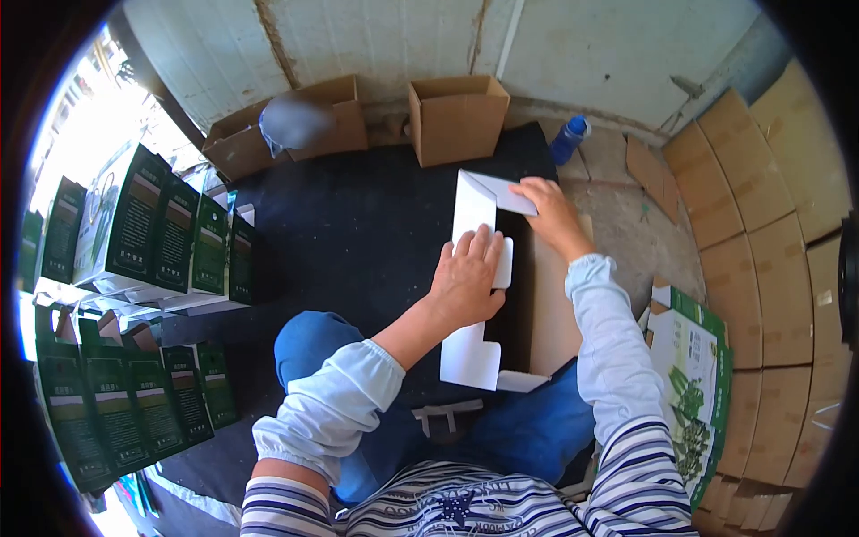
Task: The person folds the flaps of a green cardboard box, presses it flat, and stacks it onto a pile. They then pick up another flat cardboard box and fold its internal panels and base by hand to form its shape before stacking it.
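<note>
Currently I judge the step as folding: my left hand (467,276) lies flat, fingers spread, pressing the white carton blank (472,295) at centre, while my right hand (555,215) at one o'clock pinches its end flap (503,191). Next, that flap needs tucking squarely; finished green boxes (152,233) stand at nine o'clock.

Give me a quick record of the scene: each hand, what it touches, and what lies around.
left hand: pressed flat on the white side of an unfolded carton
right hand: fingers on the carton's top flap
carton: lying over the person's lap, above a black mat
left side: assembled green boxes standing in rows
right side: flat green printed cartons in a stack, brown cardboard sheets beyond
far side: two open brown boxes and a blue bottle by the wall
</note>
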{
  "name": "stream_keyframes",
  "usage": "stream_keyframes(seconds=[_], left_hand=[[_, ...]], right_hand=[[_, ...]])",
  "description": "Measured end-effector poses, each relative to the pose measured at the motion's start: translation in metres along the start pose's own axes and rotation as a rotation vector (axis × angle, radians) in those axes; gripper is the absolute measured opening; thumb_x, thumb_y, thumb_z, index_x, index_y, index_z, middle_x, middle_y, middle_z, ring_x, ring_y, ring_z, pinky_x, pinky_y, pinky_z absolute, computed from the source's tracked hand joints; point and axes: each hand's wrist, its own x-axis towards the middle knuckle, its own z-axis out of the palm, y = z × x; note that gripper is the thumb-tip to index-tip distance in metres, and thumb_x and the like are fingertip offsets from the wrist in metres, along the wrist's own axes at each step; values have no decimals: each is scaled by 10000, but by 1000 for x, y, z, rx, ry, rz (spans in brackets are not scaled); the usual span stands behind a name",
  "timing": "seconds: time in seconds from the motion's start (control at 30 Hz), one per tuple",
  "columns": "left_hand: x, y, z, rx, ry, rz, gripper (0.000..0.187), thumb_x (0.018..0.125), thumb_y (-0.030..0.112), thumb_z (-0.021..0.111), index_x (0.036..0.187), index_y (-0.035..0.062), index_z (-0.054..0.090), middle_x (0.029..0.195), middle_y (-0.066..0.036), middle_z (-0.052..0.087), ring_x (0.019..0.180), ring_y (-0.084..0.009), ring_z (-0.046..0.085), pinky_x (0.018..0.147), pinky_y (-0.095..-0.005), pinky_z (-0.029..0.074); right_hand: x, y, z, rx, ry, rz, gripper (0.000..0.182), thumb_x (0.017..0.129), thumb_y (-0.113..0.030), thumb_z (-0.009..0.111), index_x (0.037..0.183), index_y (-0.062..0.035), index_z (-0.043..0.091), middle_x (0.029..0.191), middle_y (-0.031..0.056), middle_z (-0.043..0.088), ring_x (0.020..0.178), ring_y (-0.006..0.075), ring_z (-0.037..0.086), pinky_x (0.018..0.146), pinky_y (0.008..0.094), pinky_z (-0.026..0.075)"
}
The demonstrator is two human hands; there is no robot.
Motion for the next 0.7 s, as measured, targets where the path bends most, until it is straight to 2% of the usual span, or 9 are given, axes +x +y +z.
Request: stream_keyframes(seconds=[0.07, 0.13, 0.2, 0.4, 0.43, 0.53, 0.57, 0.67, 0.7], left_hand=[[-9, 12, -9, -124, 131, 218, 599, 790, 300, 635, 1280, 4, 458, 1316, -237, 432, 1228, -368, 423, 1027, -468, 335], [-28, 36, -23, -240, 101, 364, 428, 818, 335, 631, 1092, 10, 584, 1209, -217, 511, 1206, -376, 443, 1045, -497, 315], [-50, 54, -39, -216, -169, 409, 336, 807, 331, 642, 935, 20, 624, 1074, -190, 580, 1174, -358, 479, 1044, -527, 311], [-99, 87, -35, 24, -189, 600, 163, 756, 206, 629, 766, 47, 593, 975, -164, 608, 1110, -323, 538, 1053, -539, 312], [-108, 92, -31, 86, -142, 622, 157, 746, 175, 616, 834, 45, 614, 1032, -169, 596, 1130, -328, 527, 1031, -518, 356], [-130, 90, -22, -130, -62, 423, 265, 717, 153, 651, 956, 45, 622, 1127, -184, 567, 1145, -348, 516, 1004, -485, 396], [-132, 85, -21, -319, -96, 283, 382, 709, 133, 687, 1070, 39, 603, 1227, -184, 526, 1160, -352, 508, 988, -446, 413], [-134, 68, -13, -419, -118, 65, 408, 721, 131, 709, 1094, 24, 583, 1190, -171, 559, 1165, -344, 507, 969, -421, 426], [-132, 59, -8, -403, -128, 127, 384, 783, 142, 682, 1124, 12, 563, 1101, -156, 598, 1091, -332, 548, 922, -423, 444]], right_hand=[[2, -3, -1, 21, 0, 23, 337, 767, -66, 648, 1094, -145, 639, 1129, 63, 597, 1055, 291, 544, 902, 379, 459], [2, -3, 0, 20, 4, 34, 327, 771, -68, 650, 1089, -146, 641, 1121, 56, 602, 1046, 287, 550, 897, 378, 464], [1, 1, 0, 17, 10, 48, 318, 773, -67, 654, 1080, -147, 642, 1114, 51, 606, 1036, 284, 555, 891, 377, 470], [0, 5, -4, 51, 0, 96, 307, 759, -43, 665, 1049, -140, 640, 1094, 42, 611, 1023, 281, 559, 880, 368, 482], [0, 6, -4, 53, 0, 104, 311, 755, -35, 664, 1047, -140, 639, 1094, 40, 610, 1027, 282, 557, 879, 366, 483], [-1, 7, -4, 29, -53, 99, 359, 745, -22, 668, 1080, -142, 623, 1127, 45, 590, 1063, 284, 538, 885, 371, 480], [-2, 8, -3, 15, -80, 92, 381, 741, -19, 670, 1097, -143, 616, 1144, 49, 581, 1079, 284, 530, 889, 374, 479], [-5, 7, -1, -54, -121, 40, 452, 724, -28, 687, 1150, -142, 585, 1210, 70, 536, 1136, 286, 496, 909, 401, 470], [-6, 3, -7, -97, -198, 23, 480, 750, -128, 705, 1207, -131, 557, 1273, 104, 492, 1198, 296, 450, 958, 430, 437]])
